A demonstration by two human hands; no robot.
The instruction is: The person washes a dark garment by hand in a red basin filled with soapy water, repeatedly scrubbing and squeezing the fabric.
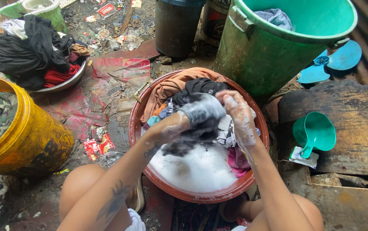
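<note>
Both arms bare to the lower frame edge, no sleeves; left hand point(201, 112) and right hand point(239, 117) coated in white soap foam, thinner suds trailing up the wrists. Left forearm, lower centre-left, carries dark tattoos: a spiky, spider-like figure near the elbow, a smaller mark near the wrist. Knees bare, white cloth at bottom edge.

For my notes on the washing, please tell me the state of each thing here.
Left hand: soapy, gripping dark garment.
Right hand: soapy, gripping the same garment.
Red basin: full of suds and clothes.
Green tub: upright, cloth inside.
Yellow bucket: tilted, holding clothes.
Green scoop: lying on board.
</note>
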